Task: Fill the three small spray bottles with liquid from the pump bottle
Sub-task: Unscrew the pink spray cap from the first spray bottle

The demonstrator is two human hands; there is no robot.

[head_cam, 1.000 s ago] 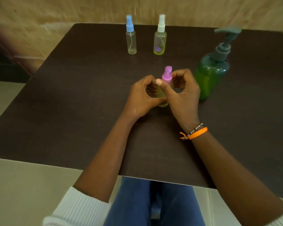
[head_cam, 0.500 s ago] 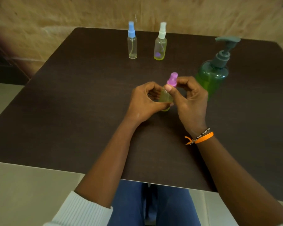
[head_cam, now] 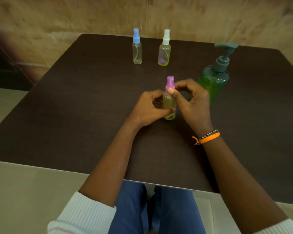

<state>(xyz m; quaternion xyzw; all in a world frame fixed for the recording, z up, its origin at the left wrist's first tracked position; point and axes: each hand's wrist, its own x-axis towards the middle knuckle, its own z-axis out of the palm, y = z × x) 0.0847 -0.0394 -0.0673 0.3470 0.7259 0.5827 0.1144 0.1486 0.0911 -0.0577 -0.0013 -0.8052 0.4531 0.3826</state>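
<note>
You had your left hand (head_cam: 148, 107) wrapped around the body of the small clear spray bottle with the pink cap (head_cam: 169, 100), upright near the middle of the dark brown table (head_cam: 74, 107), while your right hand (head_cam: 192, 102) pinched that cap. It looked full of yellowish liquid, so I judged 1 of 3 nearly done. At the far edge, the blue-capped (head_cam: 137, 48) and white-capped (head_cam: 164, 49) clear bottles held only a little, with the green pump bottle (head_cam: 213, 80) just right of your hands.
</note>
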